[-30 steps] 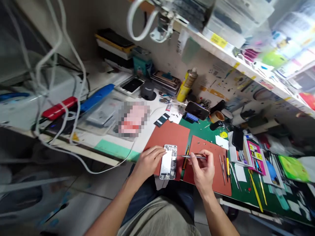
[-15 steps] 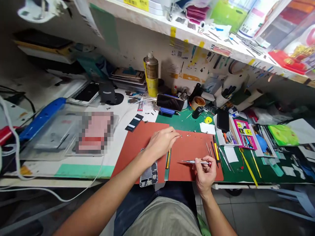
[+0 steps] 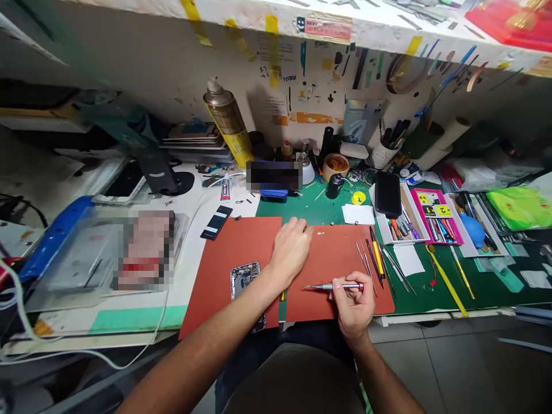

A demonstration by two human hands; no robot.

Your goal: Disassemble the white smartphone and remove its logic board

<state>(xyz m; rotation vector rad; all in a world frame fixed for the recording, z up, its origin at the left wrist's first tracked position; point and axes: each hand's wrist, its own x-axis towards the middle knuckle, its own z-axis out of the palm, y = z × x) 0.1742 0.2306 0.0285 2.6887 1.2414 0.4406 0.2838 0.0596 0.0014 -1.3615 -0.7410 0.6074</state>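
My left hand (image 3: 292, 250) rests over the reddish-brown mat (image 3: 328, 259), fingers bent and close together near its far edge. Whatever lies under those fingertips is hidden; a tiny part (image 3: 320, 233) sits just to their right. Below my left forearm lies an opened phone (image 3: 245, 273), partly covered by the arm. A gold-coloured tool (image 3: 283, 296) shows only its end beside my left wrist. In my right hand (image 3: 357, 307) is a thin screwdriver (image 3: 323, 286) with a silver shaft and red end, held level above the mat, its tip pointing left.
Tweezers (image 3: 364, 259) and yellow-black tools (image 3: 376, 253) lie on the mat's right side. Behind stand a spray can (image 3: 228, 123), a small black bottle (image 3: 334, 186) and a tape roll (image 3: 335, 167). Tool boxes (image 3: 437, 218) line the right; a shelf (image 3: 241, 14) overhangs.
The view has shifted and tilted. My left fingers have bent downward, and a tiny part earlier seen beside them is no longer visible. My right hand keeps the screwdriver in nearly the same pose.
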